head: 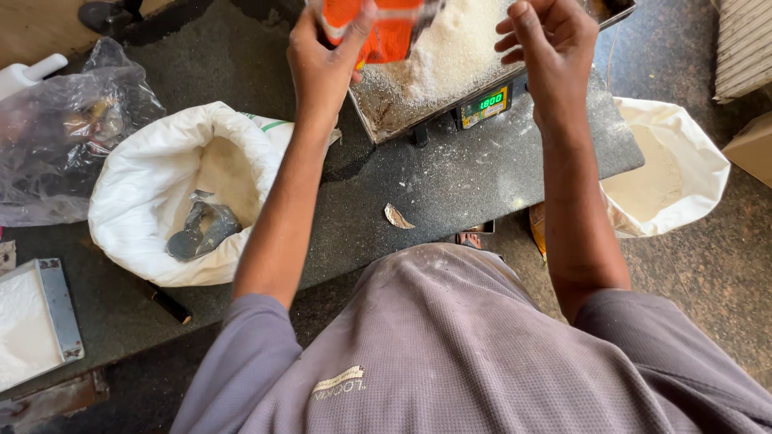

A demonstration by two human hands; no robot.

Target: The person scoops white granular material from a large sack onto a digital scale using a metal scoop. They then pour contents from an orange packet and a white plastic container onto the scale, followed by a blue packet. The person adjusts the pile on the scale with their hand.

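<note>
Near edge of counter: a small pale scrap (397,216) lies on the dusty dark counter (450,185), just in front of the person's grey shirt.
Left part of counter: an open white sack (153,185) of pale flour with a grey scoop (201,229) lying inside it.
Off the right edge: a second open white sack (683,161), lower than the counter.
Far edge: a metal scale tray (386,112) heaped with white grains (458,44), a green display on its front.
Left hand (322,56): fingers clamped on an orange packet (386,28), held over the tray's left side.
Right hand (547,44): fingers loosely curled and apart, holding nothing, above the tray's right side.
Key relation: the packet lies left of the right hand's fingers and near them, the heap between and below; its long axis cannot be told, cut off by the top edge.
</note>
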